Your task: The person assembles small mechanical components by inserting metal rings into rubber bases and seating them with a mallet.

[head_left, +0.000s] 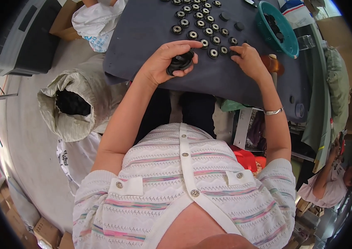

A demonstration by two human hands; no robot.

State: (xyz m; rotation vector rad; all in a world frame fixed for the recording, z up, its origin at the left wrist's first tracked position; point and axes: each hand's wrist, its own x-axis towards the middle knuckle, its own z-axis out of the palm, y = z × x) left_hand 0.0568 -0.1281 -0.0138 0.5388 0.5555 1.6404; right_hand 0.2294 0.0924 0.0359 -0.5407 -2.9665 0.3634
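Prob. step: arranging wheels (pixel 213 53) nr front edge of tabletop (pixel 213 76). My L hand (pixel 161 60) curls round black parts (pixel 180 63); R hand (pixel 250 61) part-open, hold unclear. Next needs light pinch.

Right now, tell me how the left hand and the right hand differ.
The left hand is curled around several black round pieces; the right hand has its fingertips down beside the metal-centred black discs, and whether it grips one is unclear. The left wrist is bare, while a silver bangle circles the right forearm near the wrist. Both hands are ungloved.
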